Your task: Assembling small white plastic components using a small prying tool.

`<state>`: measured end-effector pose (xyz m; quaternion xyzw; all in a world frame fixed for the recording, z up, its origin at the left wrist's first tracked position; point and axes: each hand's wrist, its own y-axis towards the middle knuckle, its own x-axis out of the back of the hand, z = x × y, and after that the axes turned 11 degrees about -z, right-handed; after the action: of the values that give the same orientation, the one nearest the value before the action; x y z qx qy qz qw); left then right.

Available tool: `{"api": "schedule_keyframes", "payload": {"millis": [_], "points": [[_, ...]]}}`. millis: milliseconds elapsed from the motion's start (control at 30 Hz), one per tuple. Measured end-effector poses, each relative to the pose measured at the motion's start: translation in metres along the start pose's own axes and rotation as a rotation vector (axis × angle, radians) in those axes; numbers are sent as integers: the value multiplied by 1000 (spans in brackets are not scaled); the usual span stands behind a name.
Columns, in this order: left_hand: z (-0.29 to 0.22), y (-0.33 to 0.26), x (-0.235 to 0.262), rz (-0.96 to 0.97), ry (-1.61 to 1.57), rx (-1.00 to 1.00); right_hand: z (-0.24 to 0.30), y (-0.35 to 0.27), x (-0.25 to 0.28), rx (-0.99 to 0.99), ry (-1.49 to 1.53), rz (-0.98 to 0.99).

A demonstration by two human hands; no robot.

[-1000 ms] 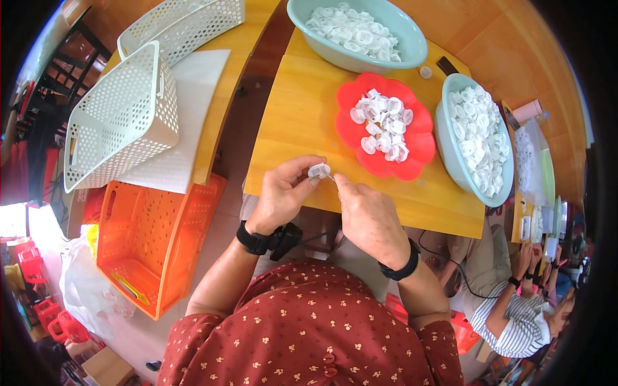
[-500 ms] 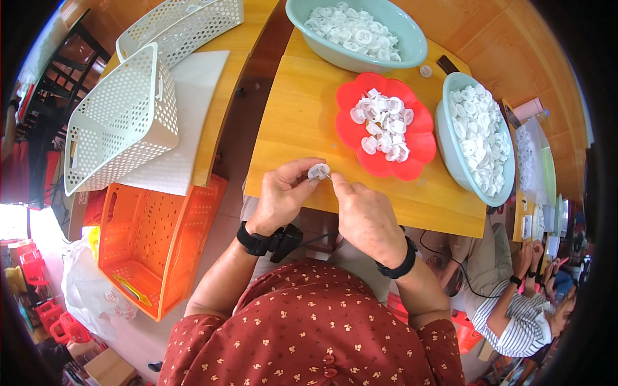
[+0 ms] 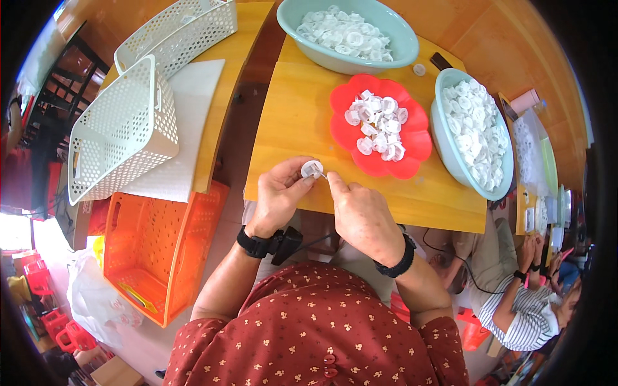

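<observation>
Between the thumb and fingers of my left hand [image 3: 280, 196] is a small round white plastic piece [image 3: 311, 169], held over the near edge of the yellow table [image 3: 283, 145]. My right hand [image 3: 365, 215] is closed on a thin metal-looking tool [image 3: 324, 175], whose tip meets the piece; most of the tool is hidden in the fist. Beyond my hands lies a red flower-shaped plate [image 3: 412, 161] with many similar white pieces [image 3: 380, 125] heaped in its middle.
A light-blue basin [image 3: 347, 64] at the back and another basin [image 3: 444, 151] at right hold heaps of white pieces. On the left are perforated white baskets [image 3: 122, 128] above an orange crate [image 3: 177, 257]. A person in a striped shirt [image 3: 528, 315] sits at right.
The white piece has turned a little in my left fingers, its face now showing more. Both hands keep their grip and nearly the same place; the whole view has shifted slightly.
</observation>
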<state>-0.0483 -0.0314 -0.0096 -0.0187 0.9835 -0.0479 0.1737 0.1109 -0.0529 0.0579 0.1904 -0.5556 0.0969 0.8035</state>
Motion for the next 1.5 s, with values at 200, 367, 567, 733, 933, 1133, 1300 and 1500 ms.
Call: {"api": "schedule_keyframes", "payload": {"millis": [200, 367, 567, 733, 933, 1133, 1300, 1500], "points": [[0, 0, -3, 20, 2, -7, -2, -2, 1, -25, 58, -30], [-2, -1, -2, 9, 65, -5, -1, 1, 1, -13, 62, -31], [-1, -1, 0, 33, 95, -34, -2, 2, -2, 30, 74, -65], [-2, -2, 0, 31, 129, -46, -6, 4, -11, -14, 130, 2], [5, -4, -4, 15, 107, -104, -13, -11, -18, -178, 537, -123], [3, -5, -3, 29, 169, -117, -12, -21, -20, -139, 469, -233], [2, -6, -3, 51, 226, -150, -9, -16, -21, -140, 475, -221], [-2, -6, -6, 55, 289, -130, -11, -15, -28, -119, 477, -225]]}}
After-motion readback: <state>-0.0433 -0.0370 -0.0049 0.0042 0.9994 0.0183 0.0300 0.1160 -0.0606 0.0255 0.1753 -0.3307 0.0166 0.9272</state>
